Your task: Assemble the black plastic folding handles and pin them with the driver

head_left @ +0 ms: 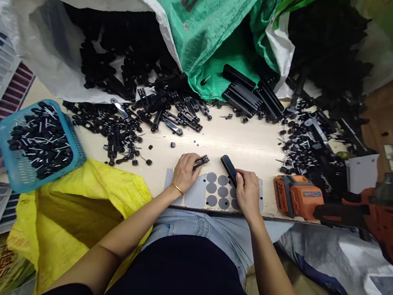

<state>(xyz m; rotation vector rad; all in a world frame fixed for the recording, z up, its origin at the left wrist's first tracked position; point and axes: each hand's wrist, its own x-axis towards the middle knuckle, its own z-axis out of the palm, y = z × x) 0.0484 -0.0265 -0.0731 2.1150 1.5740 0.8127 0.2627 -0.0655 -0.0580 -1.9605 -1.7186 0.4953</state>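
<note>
Near the front edge of the table, my left hand [184,172] is closed on a small black forked plastic part [201,161], whose pronged end sticks out to the right. My right hand [247,191] grips the lower end of a long black plastic bar [228,169] with rounded ends, tilted up and to the left. The two parts are apart. Below and between the hands lies a grey sheet [195,192] with several dark round discs [213,188] on it. My right fingers hide some of the discs.
A blue basket [3,130] of black-headed screws stands left. Black parts [113,131] spill from a white sack [30,76]. Black bars [242,98] lie by a green sack [208,40]. At right are screws [294,144], an orange battery [299,197] and a power drill [383,221].
</note>
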